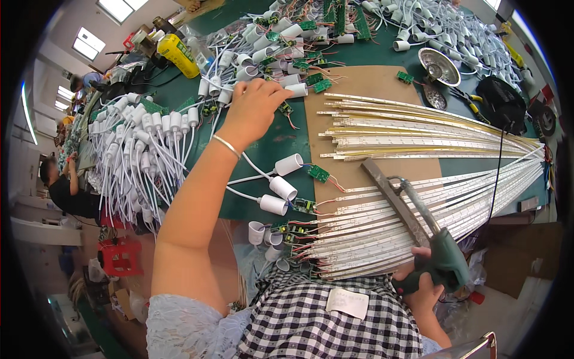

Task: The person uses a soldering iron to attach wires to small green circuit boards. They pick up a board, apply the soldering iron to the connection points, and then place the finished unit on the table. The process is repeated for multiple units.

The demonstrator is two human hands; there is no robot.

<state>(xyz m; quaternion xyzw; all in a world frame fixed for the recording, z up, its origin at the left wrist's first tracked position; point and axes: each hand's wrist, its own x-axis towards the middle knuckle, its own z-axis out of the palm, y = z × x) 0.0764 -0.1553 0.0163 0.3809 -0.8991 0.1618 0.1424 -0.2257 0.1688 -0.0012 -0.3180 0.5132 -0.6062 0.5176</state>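
Wraps right hand (422, 289) round pistol-grip tool (447, 258); curls left hand (255, 109) over white caps (296, 90), cannot tell if pinching. See round piece (434, 71) in upper-right metal bowl (450, 63).

You wear a pale bangle (226, 146) behind your left hand (254, 112), a lacy light-blue sleeve (179, 326) and an apron (287, 326) (black-and-white checks).

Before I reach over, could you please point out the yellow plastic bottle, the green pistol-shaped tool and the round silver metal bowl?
Yellow plastic bottle (177, 55): head view, its body.
Green pistol-shaped tool (449, 256): head view, its housing.
Round silver metal bowl (449, 63): head view, inner wall.
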